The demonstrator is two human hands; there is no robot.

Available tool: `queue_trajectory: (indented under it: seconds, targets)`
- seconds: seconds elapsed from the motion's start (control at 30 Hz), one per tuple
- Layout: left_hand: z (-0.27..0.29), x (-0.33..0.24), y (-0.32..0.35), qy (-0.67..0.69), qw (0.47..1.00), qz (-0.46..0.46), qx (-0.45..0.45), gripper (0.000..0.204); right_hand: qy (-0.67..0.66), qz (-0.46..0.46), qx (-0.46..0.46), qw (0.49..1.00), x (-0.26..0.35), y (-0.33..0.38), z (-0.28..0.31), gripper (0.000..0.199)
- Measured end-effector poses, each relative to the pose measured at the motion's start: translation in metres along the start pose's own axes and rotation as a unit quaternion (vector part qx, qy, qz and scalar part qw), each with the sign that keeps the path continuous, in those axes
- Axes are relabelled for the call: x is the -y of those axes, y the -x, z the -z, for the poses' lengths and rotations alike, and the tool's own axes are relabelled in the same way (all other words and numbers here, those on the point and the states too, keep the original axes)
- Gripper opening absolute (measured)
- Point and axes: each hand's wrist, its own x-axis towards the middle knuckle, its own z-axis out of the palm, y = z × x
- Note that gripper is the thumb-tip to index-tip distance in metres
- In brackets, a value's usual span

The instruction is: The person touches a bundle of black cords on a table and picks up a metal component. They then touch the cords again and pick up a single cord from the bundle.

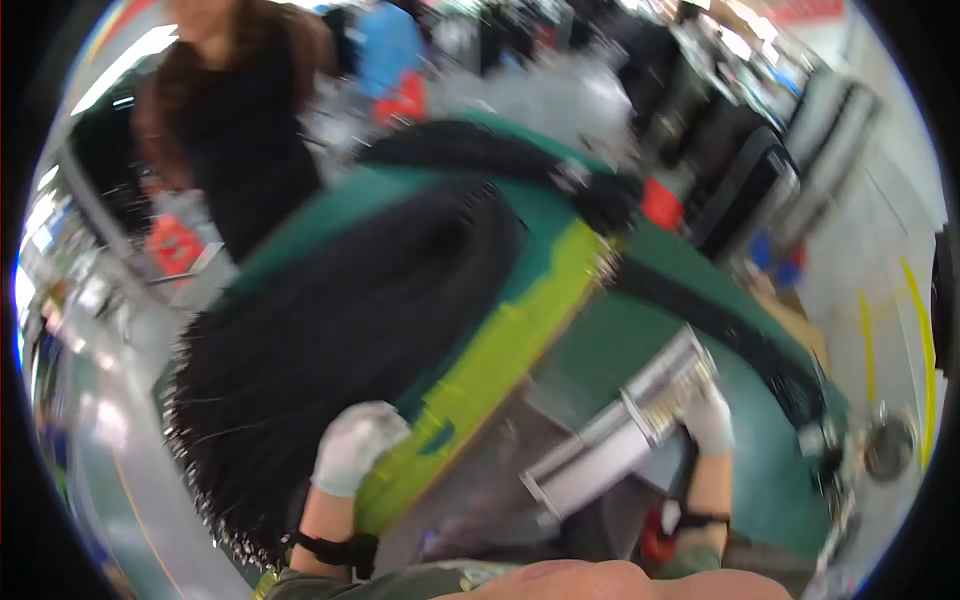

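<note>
White-gloved right hand [708,415] grasps long, boxy, silvery metallic piece [592,468] (blurry from here), right of flat yellow-green strip [500,355]. White-gloved left hand [358,447] beside strip, fibrous black bundle [340,300]; grip unclear.

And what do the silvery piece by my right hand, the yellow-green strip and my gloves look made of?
The silvery piece: probably metal, going by its grey sheen, though blur leaves plastic possible. The yellow-green strip: perhaps tape or plastic film, fairly matt, with uneven patches. The gloves: likely fabric, matt white without shine.
</note>
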Motion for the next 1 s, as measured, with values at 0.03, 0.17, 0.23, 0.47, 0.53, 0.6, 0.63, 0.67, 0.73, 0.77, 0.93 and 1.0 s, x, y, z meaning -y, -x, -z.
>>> queue_trajectory:
  seconds: [0.03,0.17,0.23,0.47,0.53,0.6,0.63,0.67,0.73,0.77,0.93,1.0]
  targets:
    - [-0.002,-0.019,-0.005,-0.127,0.992,-0.009,-0.002,0.029,0.24,0.039,0.062,0.968,-0.007,0.0,-0.012,0.037]
    - [0.001,-0.022,-0.017,0.323,0.943,0.077,-0.028,0.038,0.407,0.113,-0.061,0.904,-0.018,0.002,-0.078,0.026]
    - [0.0,-0.017,-0.02,0.338,0.939,0.051,-0.031,0.037,0.458,0.152,-0.109,0.869,-0.025,0.013,-0.114,0.024]
    - [-0.003,-0.003,-0.004,0.199,0.976,0.091,-0.007,0.034,0.573,0.277,-0.102,0.764,-0.041,-0.003,-0.078,0.016]
    - [-0.009,-0.013,-0.001,0.376,0.922,0.089,0.03,0.035,0.702,0.264,-0.031,0.66,-0.043,-0.015,-0.026,0.022]
    - [-0.009,-0.016,0.008,0.369,0.928,0.054,0.023,0.036,0.665,0.216,0.014,0.715,-0.059,-0.003,-0.065,0.015]
    - [-0.01,-0.015,0.012,0.378,0.923,0.057,0.047,0.037,0.652,0.206,0.032,0.729,-0.06,-0.004,-0.07,0.016]
    - [-0.011,-0.015,0.013,0.372,0.926,0.041,0.046,0.037,0.648,0.217,0.044,0.728,-0.06,-0.007,-0.073,0.016]
    - [-0.013,-0.011,0.018,0.37,0.927,0.047,0.034,0.038,0.618,0.196,0.01,0.762,-0.058,-0.01,-0.074,0.018]
    - [-0.013,-0.013,0.015,0.369,0.928,0.05,0.03,0.038,0.601,0.186,-0.008,0.777,-0.057,-0.014,-0.075,0.019]
    - [-0.019,-0.044,0.006,0.241,0.967,0.072,-0.027,0.042,0.558,0.19,-0.037,0.807,-0.054,-0.041,-0.066,0.016]
    - [-0.01,-0.078,-0.009,0.197,0.979,0.012,-0.055,0.049,0.555,0.199,-0.012,0.807,-0.054,-0.043,-0.06,0.015]
